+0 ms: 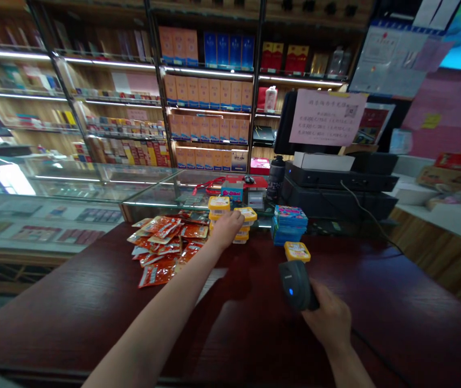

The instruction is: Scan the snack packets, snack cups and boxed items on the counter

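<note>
My right hand is wrapped round the handle of a black barcode scanner with a small blue light on it. Just beyond the scanner's head, a single yellow tub rests on the dark counter. Over at the stacked yellow tubs, my left hand has its fingers curled on a tub, hiding part of the stacks. To the left of this hand spreads a heap of orange snack packets. A stack of blue boxes stands right of the tubs.
A glass display case borders the counter's far side. Behind the blue boxes are a dark bottle and a black machine, below a monitor bearing a paper notice. The scanner's cable trails toward the lower right.
</note>
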The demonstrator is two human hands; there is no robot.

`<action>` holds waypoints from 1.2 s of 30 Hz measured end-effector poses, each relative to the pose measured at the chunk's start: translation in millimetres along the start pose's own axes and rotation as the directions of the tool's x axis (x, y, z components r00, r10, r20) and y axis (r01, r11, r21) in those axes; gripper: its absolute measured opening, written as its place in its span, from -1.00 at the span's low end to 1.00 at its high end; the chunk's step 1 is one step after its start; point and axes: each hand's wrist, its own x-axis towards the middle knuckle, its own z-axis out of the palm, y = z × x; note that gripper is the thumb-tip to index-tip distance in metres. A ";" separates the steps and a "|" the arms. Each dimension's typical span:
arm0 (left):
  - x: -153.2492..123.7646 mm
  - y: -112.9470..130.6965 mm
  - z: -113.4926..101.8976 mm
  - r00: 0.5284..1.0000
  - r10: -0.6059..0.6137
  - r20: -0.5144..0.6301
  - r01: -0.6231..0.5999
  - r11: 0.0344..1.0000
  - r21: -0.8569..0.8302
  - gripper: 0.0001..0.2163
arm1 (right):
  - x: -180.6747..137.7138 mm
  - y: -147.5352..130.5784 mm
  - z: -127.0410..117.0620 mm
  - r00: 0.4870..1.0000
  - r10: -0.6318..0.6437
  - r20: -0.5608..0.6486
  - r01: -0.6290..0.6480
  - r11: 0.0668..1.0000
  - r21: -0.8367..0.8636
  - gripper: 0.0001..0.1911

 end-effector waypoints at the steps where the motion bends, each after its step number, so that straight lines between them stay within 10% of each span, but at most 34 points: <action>1: -1.2 0.1 1.9 1.000 0.009 -0.008 -0.009 1.000 0.017 -0.84 | 0.2 -0.4 -0.5 1.000 -0.004 -0.004 0.004 1.000 -0.002 -0.72; 25: -11.8 -5.9 18.5 0.972 -0.037 -0.231 0.048 0.998 0.041 -0.83 | 0.9 2.2 -1.6 0.999 -0.028 -0.031 0.028 0.999 -0.019 -0.72; 30: -31.1 22.5 20.5 0.962 0.022 -0.271 -0.035 0.998 -0.043 -0.74 | -1.6 8.3 0.8 0.995 -0.084 -0.047 0.082 0.996 -0.037 -0.69; 36: -50.4 80.5 40.2 0.985 0.169 -0.024 -0.166 0.923 -0.348 -0.74 | 2.6 -5.0 -10.6 0.982 0.138 0.132 -0.126 0.987 -0.099 -0.69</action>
